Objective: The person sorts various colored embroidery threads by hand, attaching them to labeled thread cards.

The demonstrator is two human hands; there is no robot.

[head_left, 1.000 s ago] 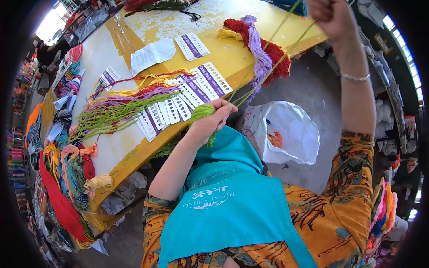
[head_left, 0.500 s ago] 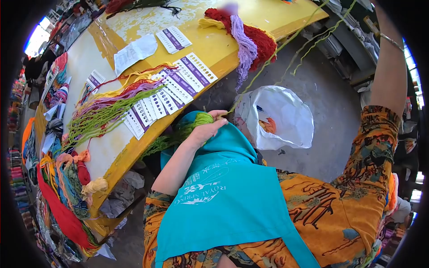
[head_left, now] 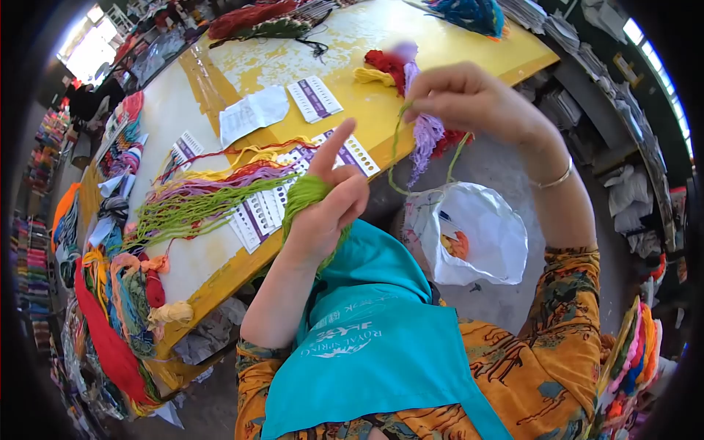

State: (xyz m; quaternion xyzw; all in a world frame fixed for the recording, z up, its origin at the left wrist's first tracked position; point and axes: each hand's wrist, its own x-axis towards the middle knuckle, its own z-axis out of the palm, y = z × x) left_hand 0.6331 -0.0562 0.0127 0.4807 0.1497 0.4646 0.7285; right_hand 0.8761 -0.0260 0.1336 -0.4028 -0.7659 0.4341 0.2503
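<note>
My left hand (head_left: 326, 209) grips a bundle of green yarn (head_left: 302, 194) over the table's near edge, its index finger pointing up. My right hand (head_left: 469, 99) is raised above it, pinching a loose green strand (head_left: 396, 158) that hangs in a loop between both hands. Perforated purple-and-white sample cards (head_left: 275, 194) lie in a fanned row on the yellow table (head_left: 220, 275), with green, purple, red and yellow yarn strands (head_left: 194, 191) laid across them.
A red, purple and yellow yarn skein (head_left: 425, 132) hangs off the table edge. A white plastic bag (head_left: 477, 231) sits on the floor by my knee. Paper (head_left: 253, 114) and another card (head_left: 314, 97) lie farther back. Heaps of coloured yarn (head_left: 110, 308) crowd the left end.
My right hand dropped from high up on the right to just above the left hand, so the long taut strand is now a short loop. My left hand rose with the bundle.
</note>
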